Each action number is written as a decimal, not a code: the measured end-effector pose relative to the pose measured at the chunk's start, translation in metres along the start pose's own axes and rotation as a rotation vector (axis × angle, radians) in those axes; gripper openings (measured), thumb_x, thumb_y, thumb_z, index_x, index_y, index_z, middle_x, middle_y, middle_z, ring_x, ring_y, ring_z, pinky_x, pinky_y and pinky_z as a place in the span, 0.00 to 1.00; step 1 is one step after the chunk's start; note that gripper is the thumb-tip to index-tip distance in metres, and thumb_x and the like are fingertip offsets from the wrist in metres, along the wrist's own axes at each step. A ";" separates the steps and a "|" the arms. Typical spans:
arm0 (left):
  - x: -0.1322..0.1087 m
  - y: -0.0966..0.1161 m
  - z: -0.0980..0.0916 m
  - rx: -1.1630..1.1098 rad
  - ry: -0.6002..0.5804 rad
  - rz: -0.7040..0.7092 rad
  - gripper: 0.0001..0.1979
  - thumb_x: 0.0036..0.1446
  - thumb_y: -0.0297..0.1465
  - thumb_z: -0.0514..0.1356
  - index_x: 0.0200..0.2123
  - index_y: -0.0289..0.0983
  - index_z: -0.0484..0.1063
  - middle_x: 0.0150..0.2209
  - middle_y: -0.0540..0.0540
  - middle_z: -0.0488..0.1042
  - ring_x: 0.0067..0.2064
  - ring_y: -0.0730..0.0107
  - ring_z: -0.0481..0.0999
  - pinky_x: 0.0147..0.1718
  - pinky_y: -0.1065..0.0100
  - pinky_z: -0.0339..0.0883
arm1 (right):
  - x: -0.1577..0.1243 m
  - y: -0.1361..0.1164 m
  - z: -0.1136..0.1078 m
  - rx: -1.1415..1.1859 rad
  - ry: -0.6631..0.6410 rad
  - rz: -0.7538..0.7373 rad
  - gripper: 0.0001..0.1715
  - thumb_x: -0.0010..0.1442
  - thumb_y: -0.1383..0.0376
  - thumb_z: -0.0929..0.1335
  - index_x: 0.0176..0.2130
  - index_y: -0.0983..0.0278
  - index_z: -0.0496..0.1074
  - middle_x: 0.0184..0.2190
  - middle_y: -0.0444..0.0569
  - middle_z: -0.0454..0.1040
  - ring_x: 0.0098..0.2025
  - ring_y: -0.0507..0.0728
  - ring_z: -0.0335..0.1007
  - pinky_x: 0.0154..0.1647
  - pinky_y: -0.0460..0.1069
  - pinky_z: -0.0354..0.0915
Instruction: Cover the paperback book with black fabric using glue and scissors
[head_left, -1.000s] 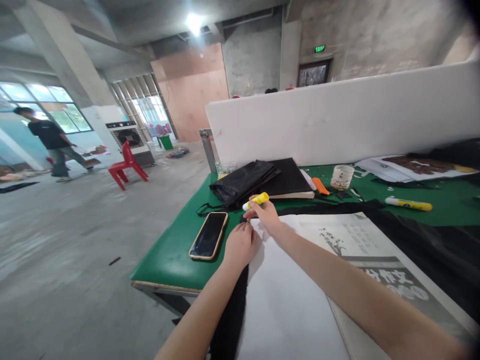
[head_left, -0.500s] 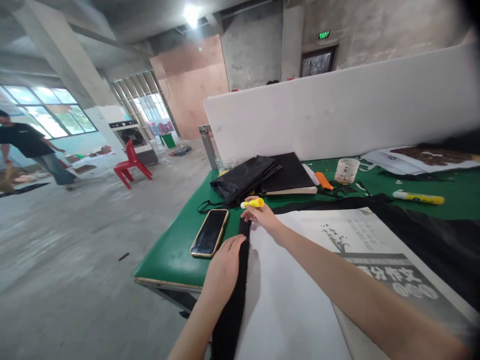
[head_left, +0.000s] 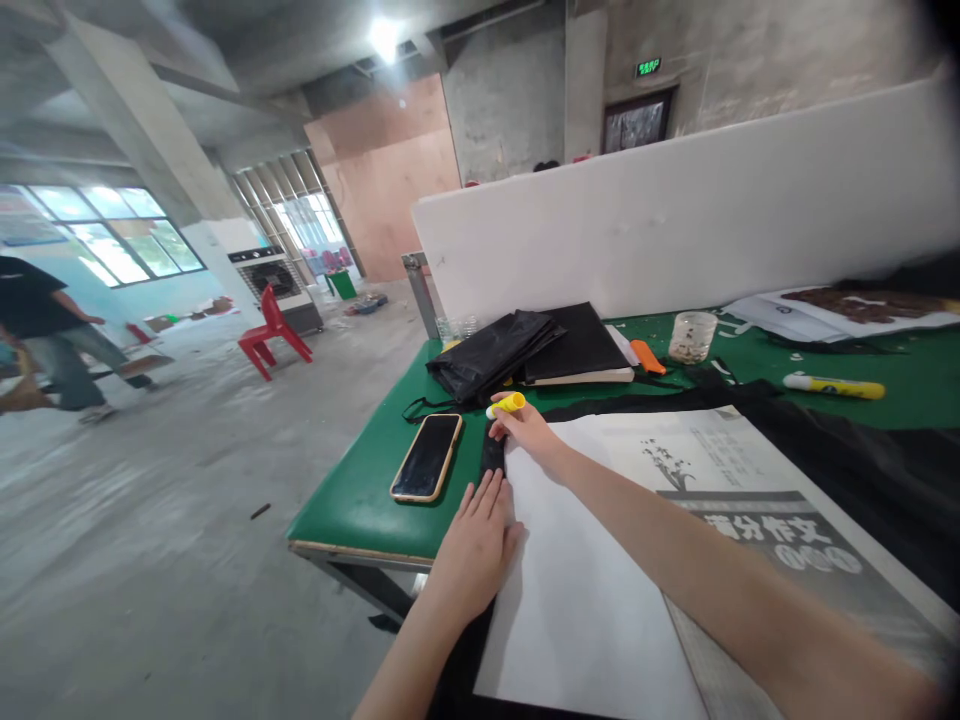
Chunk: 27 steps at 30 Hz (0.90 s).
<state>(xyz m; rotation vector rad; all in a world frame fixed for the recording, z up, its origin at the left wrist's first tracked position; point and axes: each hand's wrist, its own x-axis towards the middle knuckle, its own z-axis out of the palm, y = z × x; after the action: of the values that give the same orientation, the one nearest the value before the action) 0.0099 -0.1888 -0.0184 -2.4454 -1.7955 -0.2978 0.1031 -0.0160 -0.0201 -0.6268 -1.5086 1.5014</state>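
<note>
My right hand [head_left: 529, 432] is closed around a yellow glue stick [head_left: 508, 405] with a white end, near the far left corner of a white sheet [head_left: 570, 570]. My left hand [head_left: 480, 545] lies flat with fingers stretched, pressing on the black fabric strip [head_left: 493, 455] along the sheet's left edge; its thumb side reaches over the white paper. Under the sheet, black fabric [head_left: 847, 450] spreads out to the right. A grey printed book page [head_left: 772, 530] with large characters lies at the right, partly covered by my right forearm.
A phone [head_left: 427, 458] lies left of my hands on the green table [head_left: 352, 490]. Behind are a folded black sheet [head_left: 491, 352], a black-covered book [head_left: 577, 345], an orange cutter [head_left: 646, 357], a plastic cup [head_left: 691, 337] and another yellow tube [head_left: 836, 387]. A person [head_left: 45, 320] stands far left.
My left hand has moved right from the fabric's outer edge onto the strip and sheet edge. My right hand stays at the corner with the glue stick. The distant person's legs have shifted.
</note>
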 end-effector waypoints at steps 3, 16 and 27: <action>-0.001 0.003 0.001 0.002 0.016 0.000 0.25 0.64 0.37 0.45 0.60 0.30 0.53 0.63 0.35 0.53 0.64 0.59 0.50 0.59 0.51 0.55 | -0.004 -0.002 0.002 -0.123 0.022 -0.010 0.26 0.56 0.51 0.65 0.49 0.63 0.63 0.20 0.40 0.67 0.25 0.51 0.67 0.30 0.47 0.64; -0.003 0.002 0.002 0.011 0.023 -0.029 0.26 0.63 0.38 0.45 0.60 0.29 0.54 0.63 0.36 0.54 0.65 0.55 0.47 0.59 0.52 0.54 | 0.008 -0.054 -0.009 -0.765 0.129 -0.154 0.27 0.49 0.44 0.68 0.18 0.64 0.64 0.16 0.45 0.64 0.20 0.51 0.57 0.22 0.47 0.47; -0.003 -0.005 0.006 -0.003 0.045 -0.023 0.27 0.63 0.39 0.45 0.62 0.32 0.51 0.64 0.40 0.52 0.65 0.54 0.47 0.59 0.52 0.54 | 0.019 -0.019 -0.002 -1.002 -0.143 -0.213 0.19 0.52 0.54 0.70 0.20 0.63 0.64 0.19 0.46 0.68 0.21 0.51 0.60 0.23 0.47 0.48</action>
<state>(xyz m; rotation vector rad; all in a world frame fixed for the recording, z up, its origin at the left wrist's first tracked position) 0.0055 -0.1886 -0.0248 -2.4016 -1.8067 -0.3546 0.1005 -0.0012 0.0028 -0.8817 -2.3405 0.5540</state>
